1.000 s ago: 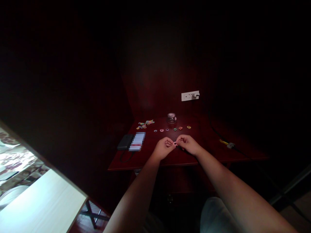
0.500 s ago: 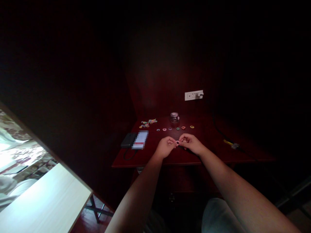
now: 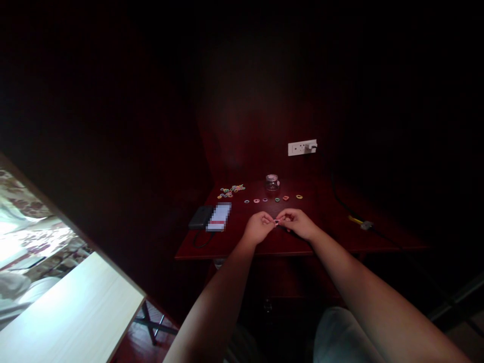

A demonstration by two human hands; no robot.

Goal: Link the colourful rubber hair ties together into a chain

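Note:
A small pale pink hair tie (image 3: 277, 222) is pinched between my two hands, just above the front of the dark red desk. My left hand (image 3: 260, 226) grips its left side with thumb and fingertips. On the other side, my right hand (image 3: 296, 222) holds it the same way; the fingers partly hide it. Beyond my hands lies a row of hair ties: light blue (image 3: 247, 201), pink (image 3: 256, 201), purple (image 3: 265, 200), green (image 3: 277, 200), red (image 3: 286, 198) and yellow (image 3: 299, 197). A pile of many-coloured hair ties (image 3: 236, 188) lies at the back left.
Behind the row stands a clear lidded jar (image 3: 271, 182). A phone (image 3: 220, 217) and a black box-shaped device (image 3: 200, 217) with a cable lie at the left. A yellow-ended cable (image 3: 355, 220) crosses the right side. A wall socket (image 3: 302, 147) holds a plug.
The pink hair tie showed as a round loop before and now looks flatter and narrower between my fingertips. Both hands stay in nearly the same place.

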